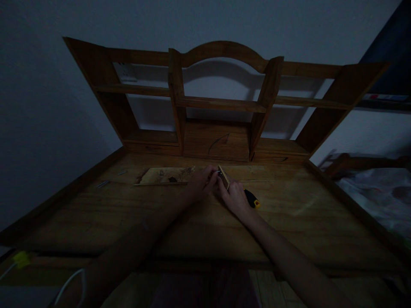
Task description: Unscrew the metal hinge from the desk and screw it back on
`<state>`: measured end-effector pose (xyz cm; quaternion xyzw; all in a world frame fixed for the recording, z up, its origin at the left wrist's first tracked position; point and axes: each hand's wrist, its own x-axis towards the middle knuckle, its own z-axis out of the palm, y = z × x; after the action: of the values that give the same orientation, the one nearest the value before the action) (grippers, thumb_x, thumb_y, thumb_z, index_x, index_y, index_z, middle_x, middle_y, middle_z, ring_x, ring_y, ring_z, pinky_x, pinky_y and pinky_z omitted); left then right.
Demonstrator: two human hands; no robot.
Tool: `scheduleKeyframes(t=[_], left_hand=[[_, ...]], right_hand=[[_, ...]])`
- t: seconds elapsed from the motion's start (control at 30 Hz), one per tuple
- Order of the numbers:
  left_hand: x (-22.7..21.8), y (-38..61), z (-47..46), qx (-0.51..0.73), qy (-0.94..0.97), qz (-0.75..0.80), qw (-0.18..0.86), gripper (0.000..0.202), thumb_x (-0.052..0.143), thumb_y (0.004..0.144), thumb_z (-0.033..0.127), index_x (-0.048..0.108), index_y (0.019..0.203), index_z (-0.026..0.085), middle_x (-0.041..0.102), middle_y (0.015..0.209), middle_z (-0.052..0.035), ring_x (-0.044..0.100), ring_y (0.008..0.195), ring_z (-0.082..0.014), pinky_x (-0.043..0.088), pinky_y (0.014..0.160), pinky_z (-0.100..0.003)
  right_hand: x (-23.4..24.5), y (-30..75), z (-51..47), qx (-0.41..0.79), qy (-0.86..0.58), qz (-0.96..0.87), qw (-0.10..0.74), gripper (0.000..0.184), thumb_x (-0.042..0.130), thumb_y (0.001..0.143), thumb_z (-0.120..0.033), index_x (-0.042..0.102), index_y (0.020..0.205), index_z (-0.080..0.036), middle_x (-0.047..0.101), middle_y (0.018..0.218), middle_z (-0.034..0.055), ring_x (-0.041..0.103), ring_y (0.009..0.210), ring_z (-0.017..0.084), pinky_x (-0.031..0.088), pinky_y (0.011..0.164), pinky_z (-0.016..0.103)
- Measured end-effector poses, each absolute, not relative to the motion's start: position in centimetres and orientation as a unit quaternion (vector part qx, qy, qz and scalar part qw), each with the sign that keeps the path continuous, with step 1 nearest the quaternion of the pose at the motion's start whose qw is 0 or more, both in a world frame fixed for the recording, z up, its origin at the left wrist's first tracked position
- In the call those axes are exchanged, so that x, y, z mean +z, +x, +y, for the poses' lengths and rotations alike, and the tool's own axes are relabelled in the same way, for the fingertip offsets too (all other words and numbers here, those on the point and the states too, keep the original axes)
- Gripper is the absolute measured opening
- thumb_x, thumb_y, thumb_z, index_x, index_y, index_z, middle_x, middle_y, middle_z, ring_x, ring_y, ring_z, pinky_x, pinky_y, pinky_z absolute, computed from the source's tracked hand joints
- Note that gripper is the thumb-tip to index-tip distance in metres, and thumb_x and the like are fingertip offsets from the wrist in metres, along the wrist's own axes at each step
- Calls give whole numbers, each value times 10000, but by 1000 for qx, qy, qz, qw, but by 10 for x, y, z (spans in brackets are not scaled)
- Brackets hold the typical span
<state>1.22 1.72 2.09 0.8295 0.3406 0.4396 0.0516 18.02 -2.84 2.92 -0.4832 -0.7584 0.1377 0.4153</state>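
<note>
Pinching a thin pale object (217,171) at a small wooden piece (224,179), the left hand (201,184) sits beside the right hand (236,197), which grips that piece over the wooden desktop (305,222); a stained board (159,175) lies on it, shelves (221,104) behind, a dim wall (224,21) beyond

Frame centre: 1 left hand (201,184), 1 right hand (236,197), 1 small wooden piece (225,178) and 1 thin pale rod (217,171). Right of centre: 1 black-and-yellow handle (251,199). Left of centre: 1 stained wooden strip (160,175). Farther left: 1 small grey piece (122,173) and 1 grey cluster (103,184), its members too small to count. Lower half: 1 bench (160,226).
</note>
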Motion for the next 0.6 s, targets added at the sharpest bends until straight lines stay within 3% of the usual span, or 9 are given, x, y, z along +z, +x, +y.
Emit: scheduleKeyframes(t=[0.17,0.3,0.47,0.6], left_hand=[[23,13,18,418,830,369,36,340,337,1075,343,580,893,190,635,759,-46,613,672,-177,478,652,-310],[26,12,17,417,831,367,38,322,364,1070,343,559,855,204,619,753,-37,606,694,-176,468,675,-308],[25,13,19,432,833,344,48,170,494,1026,363,552,1001,205,646,852,-24,612,736,-155,465,669,-278],[22,14,21,435,838,329,5,156,458,1034,315,549,977,202,624,867,-37,606,767,-163,470,685,-285]], right_hand=[[30,178,-31,124,-486,-763,408,408,370,1065,-387,652,1273,-180,740,1183,102,715,1078,243,528,959,346],[32,178,-32,116,-504,-757,398,401,381,1061,-385,692,1192,-168,761,1118,109,736,1013,245,526,903,317],[33,179,-31,98,-530,-755,373,402,390,1054,-370,730,1070,-156,782,909,99,750,842,211,508,773,259],[32,178,-31,79,-572,-745,335,464,394,1049,-420,751,918,-153,752,730,100,733,684,215,462,620,259]])
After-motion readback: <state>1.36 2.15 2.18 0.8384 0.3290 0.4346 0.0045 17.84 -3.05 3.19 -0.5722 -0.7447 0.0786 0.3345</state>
